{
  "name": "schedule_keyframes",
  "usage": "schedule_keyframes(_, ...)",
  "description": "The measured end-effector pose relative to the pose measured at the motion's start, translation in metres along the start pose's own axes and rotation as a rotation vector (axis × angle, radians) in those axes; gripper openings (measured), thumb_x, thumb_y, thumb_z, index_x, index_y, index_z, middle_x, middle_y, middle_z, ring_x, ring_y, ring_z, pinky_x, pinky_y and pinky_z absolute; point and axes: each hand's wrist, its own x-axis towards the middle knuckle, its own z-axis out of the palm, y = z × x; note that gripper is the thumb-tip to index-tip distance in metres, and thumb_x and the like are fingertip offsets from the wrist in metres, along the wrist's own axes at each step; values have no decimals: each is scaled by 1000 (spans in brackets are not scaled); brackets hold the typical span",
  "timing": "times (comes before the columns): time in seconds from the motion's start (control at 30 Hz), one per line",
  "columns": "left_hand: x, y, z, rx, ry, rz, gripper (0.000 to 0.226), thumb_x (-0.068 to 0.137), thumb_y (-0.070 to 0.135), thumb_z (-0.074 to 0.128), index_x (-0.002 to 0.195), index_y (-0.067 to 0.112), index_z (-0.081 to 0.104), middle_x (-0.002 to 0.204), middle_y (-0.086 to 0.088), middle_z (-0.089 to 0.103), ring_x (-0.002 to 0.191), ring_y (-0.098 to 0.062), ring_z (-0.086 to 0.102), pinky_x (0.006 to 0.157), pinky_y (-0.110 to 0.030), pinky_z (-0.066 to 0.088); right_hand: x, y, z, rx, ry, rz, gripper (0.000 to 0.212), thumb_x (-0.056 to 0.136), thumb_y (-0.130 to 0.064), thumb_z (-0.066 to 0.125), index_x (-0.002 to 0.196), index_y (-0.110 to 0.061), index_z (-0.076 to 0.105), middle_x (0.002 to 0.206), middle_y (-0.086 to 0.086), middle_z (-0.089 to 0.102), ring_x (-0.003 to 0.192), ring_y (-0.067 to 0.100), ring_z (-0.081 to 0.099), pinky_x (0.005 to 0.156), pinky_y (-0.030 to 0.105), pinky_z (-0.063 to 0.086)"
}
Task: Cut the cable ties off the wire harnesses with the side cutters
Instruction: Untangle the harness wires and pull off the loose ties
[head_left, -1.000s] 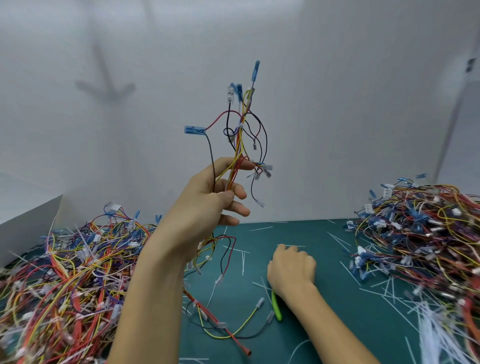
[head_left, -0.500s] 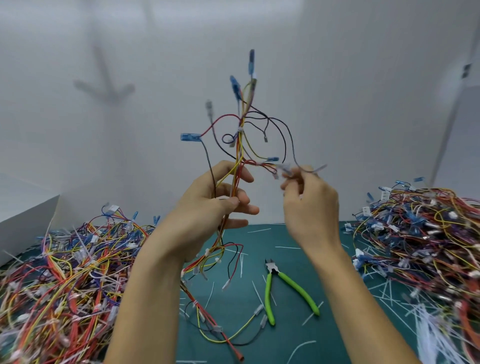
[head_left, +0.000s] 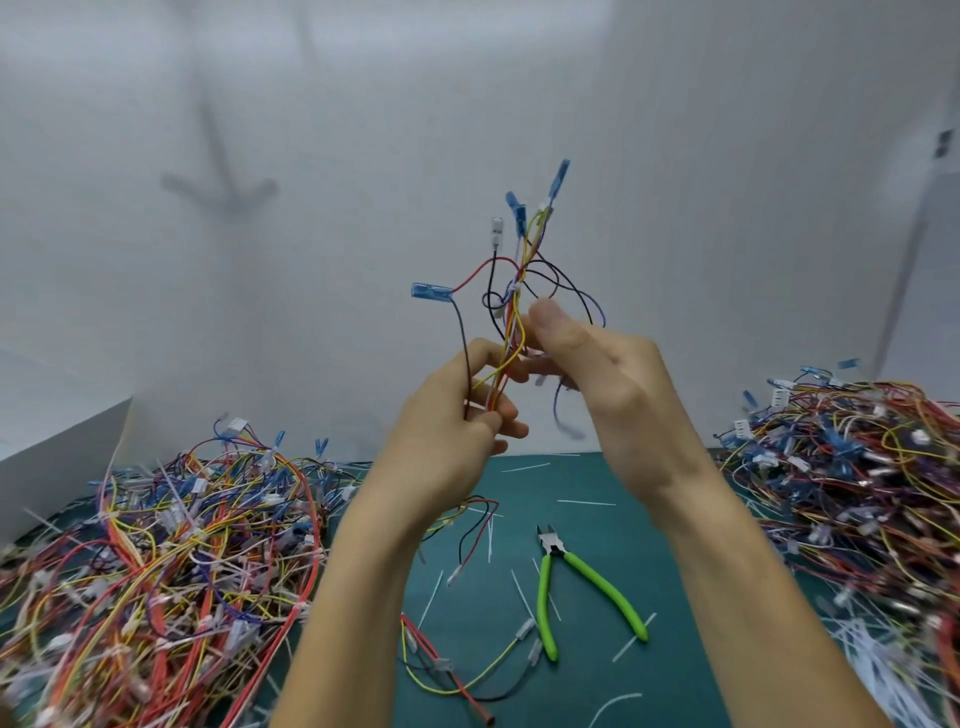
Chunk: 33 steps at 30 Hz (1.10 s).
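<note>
My left hand (head_left: 452, 415) grips a wire harness (head_left: 511, 291) of red, yellow and black wires with blue terminals, held upright above the table. My right hand (head_left: 592, 374) is right beside it, thumb and fingers pinching the bundle just above the left hand. A small white cable tie (head_left: 514, 287) wraps the bundle above my right thumb. The harness's lower wires hang down to the mat behind my left forearm. The side cutters (head_left: 571, 587), with bright green handles, lie on the green mat (head_left: 613, 519) between my forearms, jaws pointing away from me. Neither hand touches them.
A big tangle of harnesses (head_left: 156, 561) fills the left of the mat, and another pile (head_left: 862, 467) fills the right. Cut white tie pieces (head_left: 587, 502) lie scattered on the mat. A white box (head_left: 52, 457) stands at the far left, and a white wall is behind.
My right hand left the cutters on the mat, rose to the harness, and has now moved left onto the bundle. The left hand keeps holding the harness up.
</note>
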Motion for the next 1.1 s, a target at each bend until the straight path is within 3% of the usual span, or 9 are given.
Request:
schedule_keyframes(0.07,0,0,2,105,-11,41,47,90,-10,45,101,34,57,88,-4,62,83,-8,71,88,-44,56,2,1,-2,37,-14,38,74,80,-72,53,95,0,68,92,29,65,90,42,62,83,56,49)
schedule_keyframes(0.13,0,1,4,207,-27,85,46,89,-5,51,103,39,55,89,1,63,84,-7,69,86,-40,55,6,6,-4,89,53,49,42,85,-51,69,94,-10,75,82,13,73,79,25,71,66,29,54)
schedule_keyframes(0.2,0,2,6,298,-44,133,48,90,1,57,106,46,50,92,6,62,88,-9,66,85,-37,55,8,12,-6,105,143,51,12,83,-25,79,93,-18,76,81,-2,77,77,12,73,69,16,53)
schedule_keyframes(0.3,1,1,9,372,-82,194,47,89,18,66,111,55,47,108,9,59,105,-6,56,95,-34,49,8,17,-10,153,206,54,12,82,-8,78,88,-18,75,81,2,77,74,15,73,71,19,56)
schedule_keyframes(0.43,0,5,0,60,-141,163,24,80,51,69,103,46,63,108,20,68,106,5,60,93,-21,47,10,14,-16,225,150,53,18,91,-3,65,89,-20,72,80,-5,76,78,9,72,69,16,52)
schedule_keyframes(0.57,4,3,-12,-124,150,95,52,71,72,58,93,26,67,95,6,72,95,-10,68,91,-37,55,10,10,-17,402,90,99,22,100,-7,52,89,-18,68,79,-2,74,78,21,75,73,28,58)
schedule_keyframes(0.73,3,3,-15,-134,213,37,65,66,59,66,124,30,58,119,12,65,103,2,64,86,-21,52,10,10,-15,556,-15,143,19,100,-11,50,93,-15,67,83,0,74,76,22,74,73,28,58)
schedule_keyframes(0.93,-1,13,-10,-511,303,106,13,87,23,68,97,18,72,86,-3,77,73,-15,72,67,-23,58,9,13,-10,512,-35,191,13,92,-20,58,91,-19,71,88,0,76,75,18,74,80,33,52)
schedule_keyframes(1.1,-3,17,-12,-571,308,96,7,86,13,68,91,12,73,80,-5,76,64,-17,71,58,-23,57,8,12,-9,367,81,175,15,93,-17,63,85,-21,75,89,-6,78,86,3,69,77,18,48)
